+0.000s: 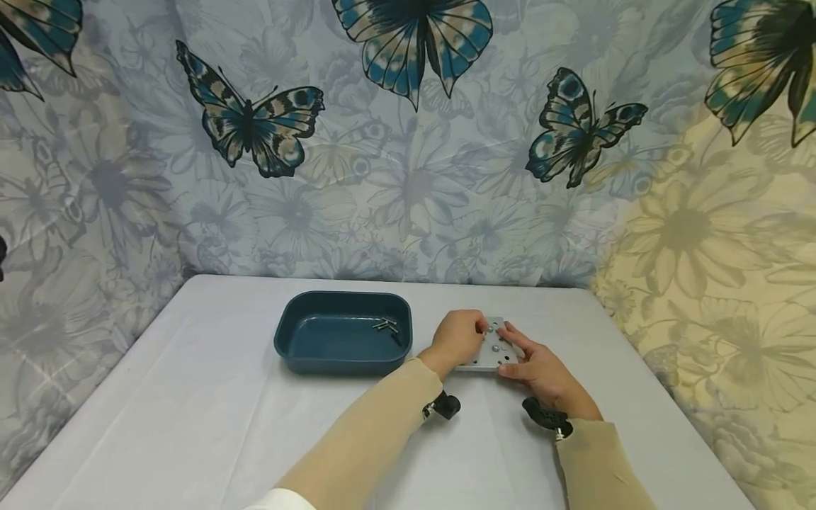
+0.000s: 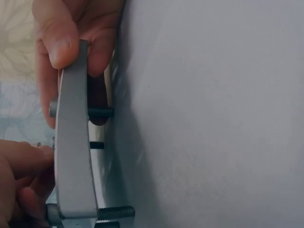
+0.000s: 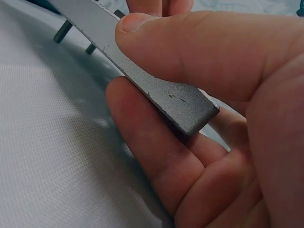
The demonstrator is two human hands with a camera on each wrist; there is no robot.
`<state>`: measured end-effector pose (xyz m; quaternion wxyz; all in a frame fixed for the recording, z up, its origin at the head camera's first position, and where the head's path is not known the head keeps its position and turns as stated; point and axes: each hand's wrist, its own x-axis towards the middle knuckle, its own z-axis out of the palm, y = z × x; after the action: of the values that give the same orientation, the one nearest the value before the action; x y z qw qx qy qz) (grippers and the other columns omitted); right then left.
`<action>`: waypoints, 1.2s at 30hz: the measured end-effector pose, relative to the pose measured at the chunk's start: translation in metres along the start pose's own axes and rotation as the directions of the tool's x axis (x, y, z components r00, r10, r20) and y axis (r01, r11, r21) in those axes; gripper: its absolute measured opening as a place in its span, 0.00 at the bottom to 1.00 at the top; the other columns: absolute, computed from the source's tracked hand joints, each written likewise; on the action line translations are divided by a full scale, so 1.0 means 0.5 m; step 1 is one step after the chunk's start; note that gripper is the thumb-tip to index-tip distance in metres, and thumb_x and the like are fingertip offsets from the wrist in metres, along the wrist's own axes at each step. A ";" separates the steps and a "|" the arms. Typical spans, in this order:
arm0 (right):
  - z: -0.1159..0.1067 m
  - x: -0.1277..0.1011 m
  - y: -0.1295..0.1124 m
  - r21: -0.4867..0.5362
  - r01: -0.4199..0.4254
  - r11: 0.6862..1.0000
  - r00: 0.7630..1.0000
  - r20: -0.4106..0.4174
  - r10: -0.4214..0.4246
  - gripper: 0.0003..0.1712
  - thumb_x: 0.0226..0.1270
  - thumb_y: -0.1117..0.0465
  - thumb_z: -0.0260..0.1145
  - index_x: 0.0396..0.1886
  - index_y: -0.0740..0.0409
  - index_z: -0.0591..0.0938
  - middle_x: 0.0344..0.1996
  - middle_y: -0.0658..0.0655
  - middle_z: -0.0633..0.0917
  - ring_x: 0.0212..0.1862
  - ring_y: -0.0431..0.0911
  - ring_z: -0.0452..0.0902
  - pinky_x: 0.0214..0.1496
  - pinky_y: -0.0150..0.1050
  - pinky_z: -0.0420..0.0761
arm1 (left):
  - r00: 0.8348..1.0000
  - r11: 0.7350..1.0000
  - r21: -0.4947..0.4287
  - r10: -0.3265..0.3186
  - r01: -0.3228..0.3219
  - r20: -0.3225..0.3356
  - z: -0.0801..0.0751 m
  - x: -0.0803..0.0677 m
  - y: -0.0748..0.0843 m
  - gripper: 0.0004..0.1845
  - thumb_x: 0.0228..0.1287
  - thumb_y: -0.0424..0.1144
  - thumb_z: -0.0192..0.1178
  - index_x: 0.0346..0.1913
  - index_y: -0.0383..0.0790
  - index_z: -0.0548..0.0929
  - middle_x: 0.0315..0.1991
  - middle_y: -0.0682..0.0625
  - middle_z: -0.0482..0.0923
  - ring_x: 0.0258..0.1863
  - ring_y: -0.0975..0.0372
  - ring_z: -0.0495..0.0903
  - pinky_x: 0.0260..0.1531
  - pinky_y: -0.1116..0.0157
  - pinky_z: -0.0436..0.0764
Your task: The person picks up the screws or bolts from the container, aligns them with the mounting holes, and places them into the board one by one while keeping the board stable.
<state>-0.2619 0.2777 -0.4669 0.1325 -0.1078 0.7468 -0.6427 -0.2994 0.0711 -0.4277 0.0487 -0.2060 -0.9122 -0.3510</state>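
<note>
A silver metal plate (image 1: 487, 358) with holes is held just above the table, several bolts standing in it. Their threaded shanks (image 2: 114, 213) stick out of its underside in the left wrist view. My right hand (image 1: 545, 375) grips the plate's right end, thumb on one side and fingers (image 3: 142, 142) beneath. At the plate's upper face, my left hand (image 1: 455, 340) has its fingers curled and pinches a small bolt; the fingertips (image 2: 35, 159) hide most of its head. Another bolt (image 1: 495, 348) sits in the plate near the right fingers.
Left of the plate stands a dark blue tray (image 1: 344, 367) with several loose bolts (image 1: 385, 325) in its right part. White cloth covers the table (image 1: 191, 397). Butterfly-printed fabric (image 1: 408, 212) hangs behind it. Each wrist carries a black camera mount (image 1: 446, 405).
</note>
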 end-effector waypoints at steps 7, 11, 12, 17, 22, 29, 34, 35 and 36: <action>-0.002 0.000 0.002 -0.036 0.003 0.999 1.000 -0.016 -0.003 0.52 0.57 0.69 0.76 0.78 0.60 0.59 0.80 0.49 0.42 0.56 0.35 0.68 0.46 0.30 0.78 | 1.000 0.999 0.043 0.019 -0.019 0.011 0.001 0.004 -0.007 0.03 0.65 0.37 0.67 0.36 0.50 0.87 0.31 0.63 0.81 0.35 0.70 0.78 0.37 0.71 0.76; -0.002 0.001 0.004 -0.001 0.013 1.000 1.000 -0.003 -0.013 0.52 0.57 0.71 0.75 0.78 0.62 0.58 0.80 0.50 0.41 0.55 0.36 0.70 0.45 0.30 0.78 | 0.999 0.996 0.084 0.043 -0.043 0.004 0.006 0.003 -0.008 0.03 0.65 0.37 0.67 0.37 0.50 0.87 0.33 0.62 0.82 0.36 0.69 0.79 0.39 0.71 0.77; -0.001 0.001 0.004 0.014 0.012 1.000 1.000 0.001 -0.012 0.52 0.57 0.72 0.75 0.78 0.62 0.57 0.80 0.50 0.41 0.56 0.36 0.69 0.45 0.31 0.79 | 0.999 0.994 0.101 0.052 -0.052 0.000 0.007 0.003 -0.008 0.02 0.65 0.37 0.67 0.37 0.50 0.87 0.34 0.62 0.83 0.37 0.69 0.80 0.39 0.71 0.77; 0.000 0.001 0.005 0.049 0.008 0.999 1.000 0.007 -0.008 0.53 0.58 0.72 0.74 0.79 0.61 0.56 0.80 0.48 0.40 0.58 0.35 0.70 0.44 0.32 0.80 | 0.997 0.980 0.184 0.076 -0.077 0.010 0.008 -0.001 0.001 0.02 0.67 0.36 0.66 0.38 0.49 0.87 0.36 0.60 0.82 0.36 0.69 0.79 0.39 0.71 0.77; 0.001 -0.001 0.004 0.040 0.005 0.999 1.000 0.001 -0.005 0.52 0.58 0.72 0.74 0.79 0.61 0.56 0.80 0.48 0.40 0.58 0.36 0.70 0.45 0.32 0.80 | 0.996 0.978 0.195 0.060 -0.071 0.062 0.004 -0.003 0.010 0.05 0.67 0.36 0.65 0.42 0.49 0.88 0.37 0.60 0.81 0.38 0.69 0.79 0.41 0.70 0.78; 0.003 -0.003 0.007 0.012 -0.004 1.000 1.000 -0.004 0.004 0.52 0.59 0.70 0.75 0.79 0.60 0.56 0.80 0.48 0.40 0.59 0.37 0.70 0.48 0.34 0.80 | 0.998 1.000 -0.022 -0.003 0.004 0.057 -0.012 -0.022 0.013 0.10 0.65 0.37 0.67 0.48 0.51 0.88 0.46 0.57 0.83 0.47 0.66 0.80 0.46 0.66 0.78; 0.003 -0.001 0.002 0.007 -0.011 1.000 1.000 -0.005 0.011 0.53 0.58 0.69 0.75 0.79 0.59 0.56 0.80 0.48 0.40 0.60 0.38 0.72 0.48 0.35 0.80 | 0.989 0.897 -0.416 -0.131 0.149 0.073 -0.076 -0.048 0.031 0.16 0.63 0.39 0.70 0.53 0.55 0.86 0.48 0.54 0.84 0.44 0.63 0.82 0.38 0.64 0.81; 0.003 -0.001 0.001 0.012 -0.013 1.000 1.000 -0.005 0.013 0.54 0.58 0.69 0.76 0.79 0.59 0.56 0.80 0.48 0.40 0.60 0.38 0.72 0.48 0.35 0.81 | 0.984 0.859 -0.480 -0.154 0.177 0.087 -0.095 -0.052 0.034 0.16 0.63 0.39 0.70 0.53 0.56 0.86 0.47 0.55 0.85 0.39 0.62 0.83 0.33 0.64 0.80; 0.002 -0.002 -0.001 0.010 -0.014 1.000 1.000 -0.004 0.014 0.54 0.58 0.69 0.75 0.79 0.59 0.56 0.80 0.47 0.40 0.60 0.37 0.72 0.49 0.35 0.80 | 0.980 0.826 -0.528 -0.172 0.197 0.098 -0.116 -0.056 0.035 0.17 0.62 0.39 0.71 0.53 0.58 0.86 0.45 0.56 0.85 0.35 0.62 0.82 0.28 0.65 0.79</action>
<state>-0.2607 0.2769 -0.4666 0.1359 -0.1006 0.7445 -0.6458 -0.2701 0.0350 -0.3801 -0.0657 -0.1304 -0.7947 -0.5892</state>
